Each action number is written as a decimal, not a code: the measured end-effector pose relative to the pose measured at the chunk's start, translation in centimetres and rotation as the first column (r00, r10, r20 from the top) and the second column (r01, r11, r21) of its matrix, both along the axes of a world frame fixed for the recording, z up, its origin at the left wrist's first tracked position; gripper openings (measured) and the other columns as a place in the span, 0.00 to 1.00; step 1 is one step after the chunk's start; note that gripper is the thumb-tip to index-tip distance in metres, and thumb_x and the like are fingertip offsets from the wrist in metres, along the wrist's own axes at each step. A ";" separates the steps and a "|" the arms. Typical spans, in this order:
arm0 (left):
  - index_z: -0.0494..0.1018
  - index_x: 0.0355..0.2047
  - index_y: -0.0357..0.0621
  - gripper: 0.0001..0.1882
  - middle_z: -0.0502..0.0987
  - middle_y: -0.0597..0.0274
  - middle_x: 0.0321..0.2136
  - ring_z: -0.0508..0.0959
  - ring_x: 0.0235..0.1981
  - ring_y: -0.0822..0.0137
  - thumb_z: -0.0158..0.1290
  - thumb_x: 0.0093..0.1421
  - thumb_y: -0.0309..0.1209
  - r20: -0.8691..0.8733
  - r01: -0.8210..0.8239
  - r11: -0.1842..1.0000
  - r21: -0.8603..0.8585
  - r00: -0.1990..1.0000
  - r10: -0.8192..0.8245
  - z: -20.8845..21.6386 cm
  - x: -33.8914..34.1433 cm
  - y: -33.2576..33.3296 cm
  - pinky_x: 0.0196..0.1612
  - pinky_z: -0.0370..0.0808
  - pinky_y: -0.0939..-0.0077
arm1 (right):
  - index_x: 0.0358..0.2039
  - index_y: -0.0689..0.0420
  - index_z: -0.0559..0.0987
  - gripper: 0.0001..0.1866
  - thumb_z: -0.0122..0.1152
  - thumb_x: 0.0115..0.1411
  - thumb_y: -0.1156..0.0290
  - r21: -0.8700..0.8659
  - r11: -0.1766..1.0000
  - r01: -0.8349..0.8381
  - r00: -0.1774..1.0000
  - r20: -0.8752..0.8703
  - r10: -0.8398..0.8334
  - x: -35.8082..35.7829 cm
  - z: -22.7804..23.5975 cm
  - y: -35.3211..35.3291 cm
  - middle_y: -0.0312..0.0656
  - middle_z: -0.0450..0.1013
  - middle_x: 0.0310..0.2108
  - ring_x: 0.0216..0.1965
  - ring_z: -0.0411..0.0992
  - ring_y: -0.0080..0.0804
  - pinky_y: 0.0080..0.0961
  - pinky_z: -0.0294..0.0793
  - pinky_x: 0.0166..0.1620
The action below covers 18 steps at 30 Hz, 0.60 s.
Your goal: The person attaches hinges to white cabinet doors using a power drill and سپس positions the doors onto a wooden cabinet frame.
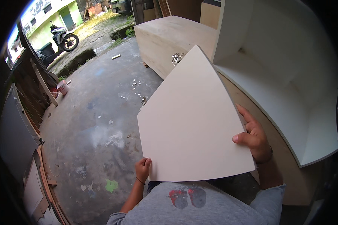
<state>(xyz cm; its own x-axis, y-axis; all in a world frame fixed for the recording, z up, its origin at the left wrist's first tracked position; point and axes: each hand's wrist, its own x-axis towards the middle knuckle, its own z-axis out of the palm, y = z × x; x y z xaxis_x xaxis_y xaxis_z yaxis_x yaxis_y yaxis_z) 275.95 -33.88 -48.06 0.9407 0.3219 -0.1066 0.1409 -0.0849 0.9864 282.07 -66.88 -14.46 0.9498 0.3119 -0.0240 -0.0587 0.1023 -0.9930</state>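
Observation:
A flat off-white cabinet door (pixel 193 123) is held up in front of my body, tilted, with its broad face toward me. Two metal hinges stick out along its left edge, an upper hinge (pixel 177 59) and a lower hinge (pixel 144 100). My left hand (pixel 143 169) grips the lower left corner, thumb on the face and fingers behind. On the right edge, my right hand (pixel 252 135) clasps the door with the thumb on the front. The fingers of both hands are partly hidden behind the panel.
To the right stands a white open cabinet (pixel 274 93) beside a pale wooden box (pixel 172 35). White scraps (pixel 136 84) lie on the stained concrete floor (pixel 90 123). A bucket (pixel 62 87) and leaning boards (pixel 17 116) line the left. A motorbike (pixel 62 39) is parked outside.

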 end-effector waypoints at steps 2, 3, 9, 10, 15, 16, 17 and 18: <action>0.74 0.25 0.36 0.28 0.60 0.69 0.07 0.61 0.09 0.78 0.58 0.48 0.54 0.363 0.139 0.874 0.466 0.871 -0.331 6.7 0.8 -3.4 0.13 0.56 0.82 | 0.60 0.64 0.52 0.40 0.50 0.43 0.78 -0.059 0.997 0.058 0.998 0.019 -0.057 -0.9 0.9 -0.9 0.51 0.68 0.45 0.45 0.68 0.33 0.25 0.64 0.50; 0.74 0.26 0.37 0.31 0.61 0.68 0.08 0.63 0.10 0.76 0.60 0.42 0.58 0.496 0.103 0.842 0.529 0.767 -0.406 9.1 0.9 -4.9 0.14 0.59 0.82 | 0.60 0.63 0.52 0.40 0.51 0.43 0.77 -0.085 0.995 0.059 0.998 0.038 -0.056 -1.0 1.0 -1.3 0.52 0.68 0.44 0.45 0.68 0.34 0.26 0.63 0.51; 0.70 0.38 0.37 0.34 0.69 0.64 0.13 0.71 0.13 0.69 0.67 0.36 0.48 0.551 0.080 0.697 0.712 0.552 -0.626 16.4 1.0 -12.0 0.17 0.66 0.78 | 0.59 0.61 0.54 0.35 0.48 0.48 0.79 -0.113 0.991 0.076 0.997 0.031 -0.073 0.6 2.4 -1.6 0.49 0.69 0.40 0.37 0.71 0.26 0.20 0.69 0.42; 0.70 0.38 0.37 0.34 0.69 0.64 0.13 0.71 0.13 0.69 0.67 0.36 0.48 0.552 0.111 0.691 0.714 0.519 -0.653 17.0 0.9 -12.4 0.17 0.66 0.78 | 0.55 0.61 0.62 0.28 0.47 0.50 0.79 -0.080 0.989 0.123 0.992 0.049 -0.119 1.2 1.9 -2.1 0.44 0.69 0.35 0.31 0.70 0.21 0.16 0.70 0.35; 0.70 0.40 0.35 0.26 0.73 0.54 0.18 0.76 0.18 0.62 0.62 0.38 0.28 0.511 0.064 0.717 0.694 0.658 -0.553 19.0 1.8 -10.9 0.20 0.71 0.75 | 0.36 0.58 0.73 0.11 0.50 0.52 0.71 -0.273 0.959 0.074 0.994 0.096 -0.049 3.6 3.0 -1.6 0.36 0.69 0.29 0.29 0.67 0.19 0.17 0.66 0.34; 0.71 0.38 0.34 0.22 0.74 0.53 0.19 0.76 0.18 0.62 0.61 0.40 0.27 0.537 0.022 0.726 0.688 0.658 -0.528 19.3 2.1 -10.1 0.20 0.70 0.76 | 0.35 0.58 0.73 0.10 0.50 0.53 0.70 -0.329 0.940 0.085 0.991 0.125 -0.046 4.2 3.4 -0.9 0.35 0.69 0.28 0.29 0.66 0.18 0.16 0.65 0.34; 0.72 0.35 0.34 0.18 0.73 0.54 0.18 0.75 0.17 0.62 0.59 0.42 0.27 0.554 -0.009 0.728 0.685 0.656 -0.513 20.0 2.5 -9.3 0.21 0.70 0.75 | 0.35 0.59 0.73 0.11 0.50 0.55 0.66 -0.344 0.937 0.062 0.988 0.153 -0.010 4.8 4.2 -0.1 0.36 0.69 0.28 0.29 0.67 0.19 0.17 0.67 0.33; 0.73 0.33 0.34 0.14 0.72 0.55 0.17 0.74 0.17 0.63 0.58 0.44 0.27 0.568 -0.050 0.725 0.687 0.659 -0.493 20.9 3.2 -8.2 0.21 0.69 0.75 | 0.34 0.59 0.73 0.12 0.50 0.57 0.63 -0.352 0.936 0.027 0.982 0.182 0.040 5.2 5.3 1.1 0.36 0.69 0.27 0.28 0.69 0.20 0.18 0.69 0.33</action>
<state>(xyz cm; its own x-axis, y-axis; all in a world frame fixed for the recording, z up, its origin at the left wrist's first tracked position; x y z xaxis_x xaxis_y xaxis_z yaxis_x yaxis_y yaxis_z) 279.11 -42.09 -27.13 0.6840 -0.1791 0.7072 -0.6430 -0.6059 0.4684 287.31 -65.81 -9.13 0.9459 0.3217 0.0414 0.1287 -0.2551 -0.9583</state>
